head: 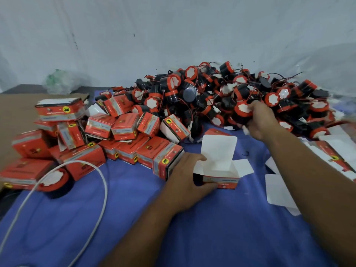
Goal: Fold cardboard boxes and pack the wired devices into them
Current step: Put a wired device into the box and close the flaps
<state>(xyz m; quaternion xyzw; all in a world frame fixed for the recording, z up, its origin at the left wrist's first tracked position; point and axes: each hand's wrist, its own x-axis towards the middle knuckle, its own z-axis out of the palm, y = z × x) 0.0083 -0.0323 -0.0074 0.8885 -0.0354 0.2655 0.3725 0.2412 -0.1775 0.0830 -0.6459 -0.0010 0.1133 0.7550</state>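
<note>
Hands are both occupied on my feed. The left hand (185, 178) curls round the left side of a small red-and-white cardboard box (221, 180). That box stands near the middle of the desk, on a blue cloth (134, 218), with its white lid flap upright and its side flaps spread open. I can see its white inside.

The right hand (260, 120) is out toward the far right, fingers closed round a black cylindrical device with an orange rim and white face (243, 112). The device sits at the near edge of a large pile of wired devices (192, 89) heaped along the far right of the desk.

A loose heap of closed red boxes (123, 130) fills the far left and touches that pile. One more black-and-orange device (57, 180) lies at the left edge, just beside a white cable (102, 182) that loops over the cloth. Flat white carton blanks (279, 191) lie at the right edge, beside my right forearm.
</note>
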